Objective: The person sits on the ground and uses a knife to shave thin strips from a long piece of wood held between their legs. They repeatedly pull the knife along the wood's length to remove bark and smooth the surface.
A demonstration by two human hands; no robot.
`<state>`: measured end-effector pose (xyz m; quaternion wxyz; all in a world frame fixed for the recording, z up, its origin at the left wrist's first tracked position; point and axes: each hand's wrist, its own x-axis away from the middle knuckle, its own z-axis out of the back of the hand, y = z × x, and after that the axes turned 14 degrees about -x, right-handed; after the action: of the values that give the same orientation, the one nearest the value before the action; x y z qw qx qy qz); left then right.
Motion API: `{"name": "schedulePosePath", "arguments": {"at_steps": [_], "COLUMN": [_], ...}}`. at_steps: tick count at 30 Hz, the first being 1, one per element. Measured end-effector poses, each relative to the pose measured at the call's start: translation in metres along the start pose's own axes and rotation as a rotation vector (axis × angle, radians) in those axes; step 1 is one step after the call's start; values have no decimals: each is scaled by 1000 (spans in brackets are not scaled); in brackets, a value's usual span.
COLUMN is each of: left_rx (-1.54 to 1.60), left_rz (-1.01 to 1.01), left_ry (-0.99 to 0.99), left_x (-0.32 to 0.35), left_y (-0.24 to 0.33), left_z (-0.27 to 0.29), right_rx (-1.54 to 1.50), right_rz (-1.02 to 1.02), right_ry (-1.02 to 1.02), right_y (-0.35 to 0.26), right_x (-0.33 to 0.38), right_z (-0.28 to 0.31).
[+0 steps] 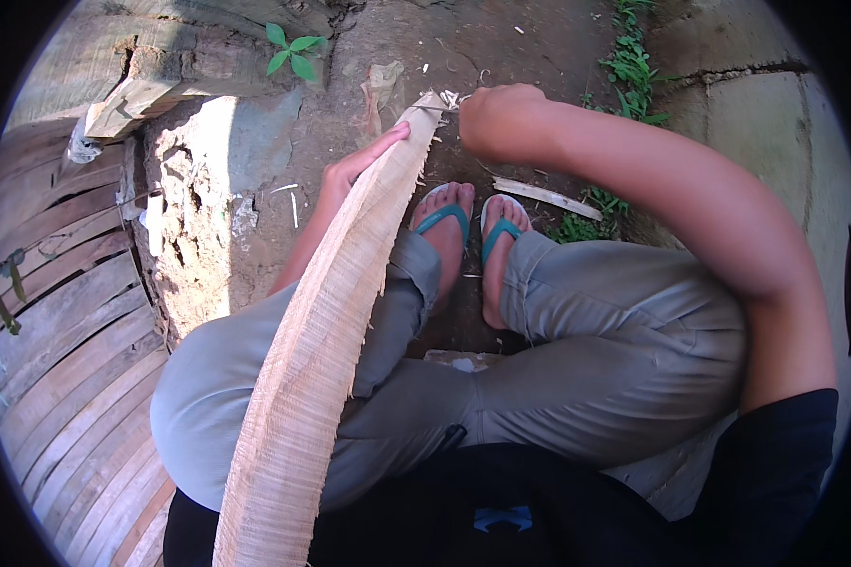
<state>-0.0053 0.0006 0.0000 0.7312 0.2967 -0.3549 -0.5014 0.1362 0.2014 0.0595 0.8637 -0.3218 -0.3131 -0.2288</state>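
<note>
A long, pale piece of wood (326,331) with rough, splintered edges slants from the lower edge over my left thigh, up to a narrow tip. My left hand (361,163) holds it from its left side near that tip, fingers stretched along the edge and partly hidden behind the wood. At the tip, my right hand (501,118) is closed in a fist around what looks like a knife (432,108). Its thin blade lies across the wood, while the handle is hidden in the fist. Curled shavings (452,98) sit between the tip and my right hand.
Below are my feet in teal-strapped flip-flops (442,217) on bare earth. A wood strip (547,197) lies right of them, near green weeds (633,66). Slatted boards (76,331) stand at left, below a timber block (132,99). A concrete slab (756,142) borders the right.
</note>
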Motion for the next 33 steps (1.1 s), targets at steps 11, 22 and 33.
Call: {"name": "schedulePosePath", "arguments": {"at_steps": [11, 22, 33], "left_rx": [-29, -54, -28], "left_rz": [-133, -167, -46], "left_ry": [52, -5, 5], "left_x": [0, -5, -5], "left_y": [-2, -6, -5], "left_z": [6, 4, -1], "right_rx": [5, 227, 37], "right_rz": [-32, 56, 5], "right_ry": [56, -153, -17], "right_y": [17, 21, 8], "right_x": [-62, -31, -9], "right_z": [-27, 8, -1]}}
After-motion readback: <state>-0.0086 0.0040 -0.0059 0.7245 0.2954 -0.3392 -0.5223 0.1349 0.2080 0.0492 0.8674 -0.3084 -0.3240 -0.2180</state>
